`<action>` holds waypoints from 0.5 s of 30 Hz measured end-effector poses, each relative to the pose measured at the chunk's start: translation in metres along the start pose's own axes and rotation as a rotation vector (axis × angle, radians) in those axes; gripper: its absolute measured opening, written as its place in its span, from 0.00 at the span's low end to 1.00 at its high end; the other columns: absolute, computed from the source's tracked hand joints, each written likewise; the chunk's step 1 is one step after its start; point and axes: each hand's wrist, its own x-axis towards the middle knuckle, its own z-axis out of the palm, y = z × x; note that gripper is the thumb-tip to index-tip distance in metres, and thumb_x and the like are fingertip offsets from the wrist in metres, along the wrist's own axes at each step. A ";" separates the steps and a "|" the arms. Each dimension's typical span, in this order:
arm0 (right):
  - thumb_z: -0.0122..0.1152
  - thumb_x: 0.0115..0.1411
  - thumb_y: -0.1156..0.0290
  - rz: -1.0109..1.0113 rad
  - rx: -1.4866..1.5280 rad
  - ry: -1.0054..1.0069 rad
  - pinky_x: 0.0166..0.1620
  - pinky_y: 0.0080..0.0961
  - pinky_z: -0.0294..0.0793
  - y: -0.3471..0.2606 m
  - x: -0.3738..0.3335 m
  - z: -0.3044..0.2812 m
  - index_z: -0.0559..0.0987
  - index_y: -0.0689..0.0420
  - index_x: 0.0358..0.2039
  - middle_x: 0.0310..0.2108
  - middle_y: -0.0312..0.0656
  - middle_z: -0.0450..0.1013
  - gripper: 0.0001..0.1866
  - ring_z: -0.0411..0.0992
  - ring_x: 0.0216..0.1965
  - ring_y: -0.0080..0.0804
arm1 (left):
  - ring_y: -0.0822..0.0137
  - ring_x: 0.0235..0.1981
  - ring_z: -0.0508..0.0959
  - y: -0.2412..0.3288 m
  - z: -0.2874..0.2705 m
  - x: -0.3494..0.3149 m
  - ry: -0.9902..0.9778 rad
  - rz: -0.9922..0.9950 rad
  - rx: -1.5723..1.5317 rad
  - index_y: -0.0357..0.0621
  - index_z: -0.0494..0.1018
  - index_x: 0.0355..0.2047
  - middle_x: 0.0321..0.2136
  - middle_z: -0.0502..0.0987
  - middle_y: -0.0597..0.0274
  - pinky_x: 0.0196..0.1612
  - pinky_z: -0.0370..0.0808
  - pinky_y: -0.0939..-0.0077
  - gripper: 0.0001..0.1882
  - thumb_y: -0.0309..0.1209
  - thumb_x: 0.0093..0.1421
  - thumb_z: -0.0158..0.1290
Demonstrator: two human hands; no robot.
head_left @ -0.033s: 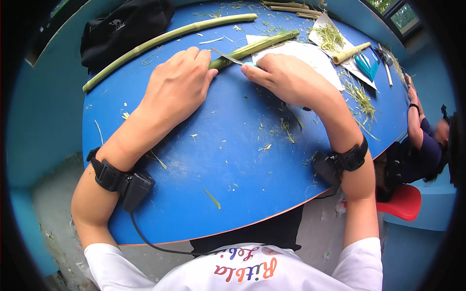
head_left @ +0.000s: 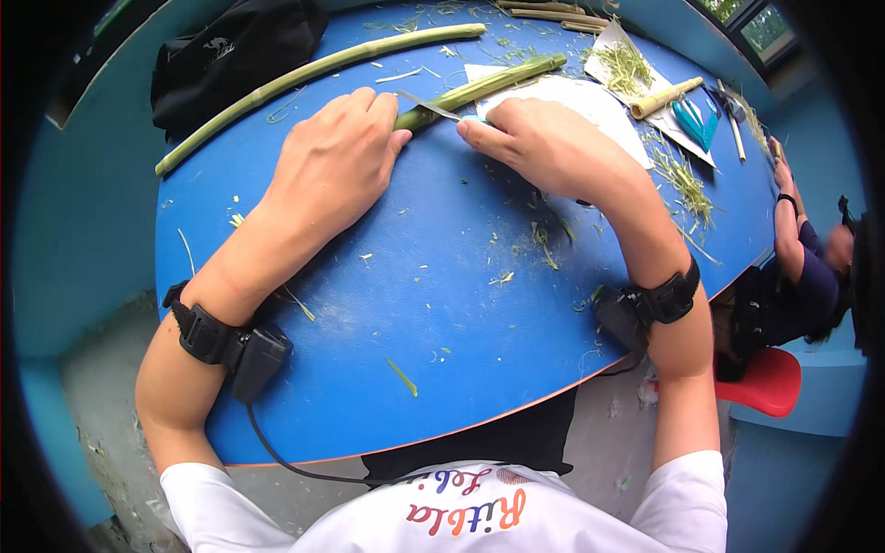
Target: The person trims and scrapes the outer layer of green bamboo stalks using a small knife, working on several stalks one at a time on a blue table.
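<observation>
A broad, smooth blue table (head_left: 387, 304) with an orange-trimmed near edge fills most of the scene. At its right end sits another person in a dark short-sleeved top (head_left: 811, 276), both arms reaching onto the tabletop. A black fabric bag (head_left: 230, 69) lies at the far left, and just nearer runs a long, slightly curved, pale green stalk (head_left: 318, 68).

Two bare hands work toward the far side: the left hand (head_left: 336, 152) with its fingers closed, the right hand (head_left: 553, 143) curled into a grip. A white paper sheet (head_left: 595, 106) lies flat, partly behind the right hand. The shorter, ridged green stalk (head_left: 498, 82) slants from the left hand, which grips its near-left end, to its far-right end over the paper's edge. Farther right are a pale yellow hollow tube (head_left: 666, 98) and a teal V-shaped object (head_left: 696, 126).

The right hand holds a thin-bladed metal knife (head_left: 431, 107), its handle mostly hidden, its blade crossing the shorter stalk near the left thumb. A narrow green sliver (head_left: 402, 377) lies near the table's near edge.
</observation>
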 end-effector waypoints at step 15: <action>0.47 0.63 0.45 0.021 -0.056 0.050 0.36 0.42 0.69 0.012 0.003 -0.002 0.77 0.63 0.27 0.24 0.56 0.73 0.30 0.73 0.29 0.53 | 0.52 0.32 0.73 0.001 -0.005 0.004 -0.037 0.025 0.084 0.37 0.66 0.29 0.27 0.69 0.53 0.34 0.71 0.62 0.12 0.35 0.63 0.49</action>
